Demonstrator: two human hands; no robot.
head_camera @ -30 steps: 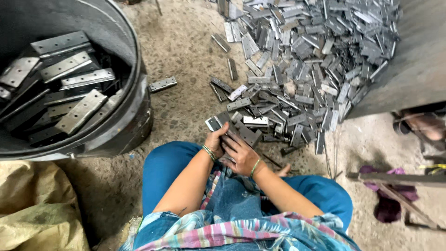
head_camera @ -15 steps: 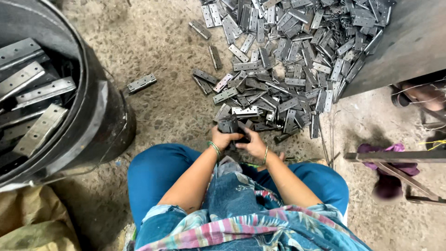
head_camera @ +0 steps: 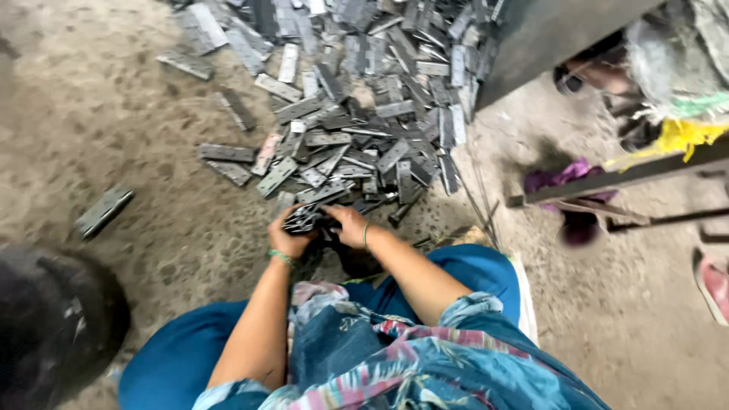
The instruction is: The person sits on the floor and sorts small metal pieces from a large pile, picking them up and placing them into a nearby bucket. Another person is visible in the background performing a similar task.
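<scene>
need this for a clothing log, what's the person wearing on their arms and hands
Both forearms are bare and there are no gloves. The left hand has a green beaded bracelet at the wrist; the right hand has a thin green bangle. Short patterned sleeves in blue, pink and white end near the elbows.

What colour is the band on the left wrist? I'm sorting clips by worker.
Green; the wristband shows in the head view.

Metal workshop — heap of flat metal plates [head_camera: 364,99] on stained concrete floor [head_camera: 99,129].
</scene>
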